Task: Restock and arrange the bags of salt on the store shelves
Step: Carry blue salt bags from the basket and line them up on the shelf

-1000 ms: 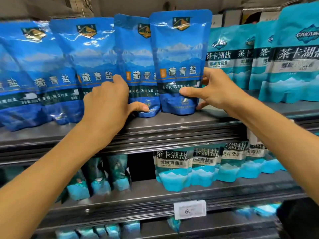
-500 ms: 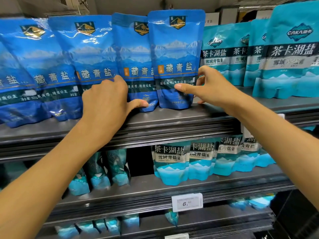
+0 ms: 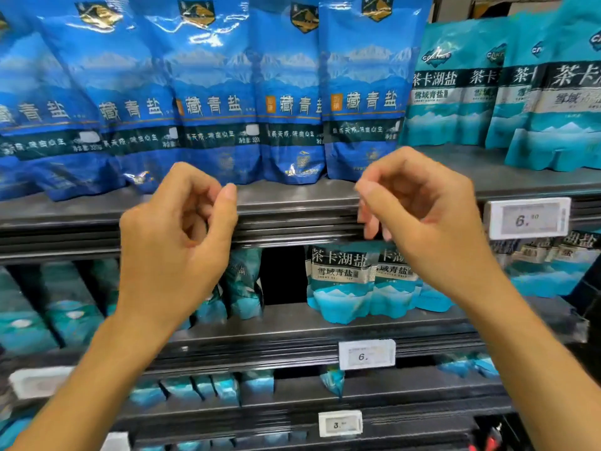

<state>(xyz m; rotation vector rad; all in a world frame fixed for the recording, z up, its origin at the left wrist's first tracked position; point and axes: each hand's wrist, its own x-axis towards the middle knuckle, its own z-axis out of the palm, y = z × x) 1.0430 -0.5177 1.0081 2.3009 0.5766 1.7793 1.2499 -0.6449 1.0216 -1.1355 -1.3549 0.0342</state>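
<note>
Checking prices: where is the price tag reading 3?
Head view, bottom centre: the price tag clips to the lowest shelf edge, below the tag reading 6.

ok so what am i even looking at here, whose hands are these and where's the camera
There is no machine here. A camera worn on a person's head looks forward and down, so you see their own two bare arms. The left hand and right hand hang in front of the upper shelf with fingers loosely curled, holding nothing. On that shelf stand dark blue salt bags, with teal salt bags to their right. More teal bags sit on the shelves below, which carry price tags.
</note>
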